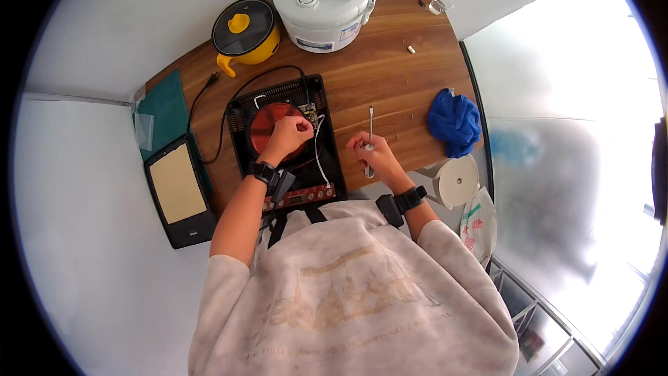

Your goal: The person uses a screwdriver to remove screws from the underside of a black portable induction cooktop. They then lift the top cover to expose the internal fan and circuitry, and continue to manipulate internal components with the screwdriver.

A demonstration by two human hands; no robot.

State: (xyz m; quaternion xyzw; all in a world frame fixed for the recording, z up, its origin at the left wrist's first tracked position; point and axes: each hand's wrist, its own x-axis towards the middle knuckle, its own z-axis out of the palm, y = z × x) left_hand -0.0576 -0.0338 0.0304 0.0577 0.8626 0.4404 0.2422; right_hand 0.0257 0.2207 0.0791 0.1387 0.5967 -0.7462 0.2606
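Observation:
An opened induction cooker lies in front of me, its black shell exposing a copper coil. Beside the coil, at the upper right inside the shell, sits a circuit board. My left hand is over the coil's right side, close to the board, fingers pinched together; whatever they hold is too small or hidden to name. To the right of the shell, my right hand is closed around a screwdriver, its metal shaft pointing away from me. A white cable runs down to a red control board at the near edge.
At the back stand a white rice cooker and a yellow pot with a dark lid. A blue cloth lies right, a small clear cup far right. Leftward are a black-framed panel, a green mat and a plug.

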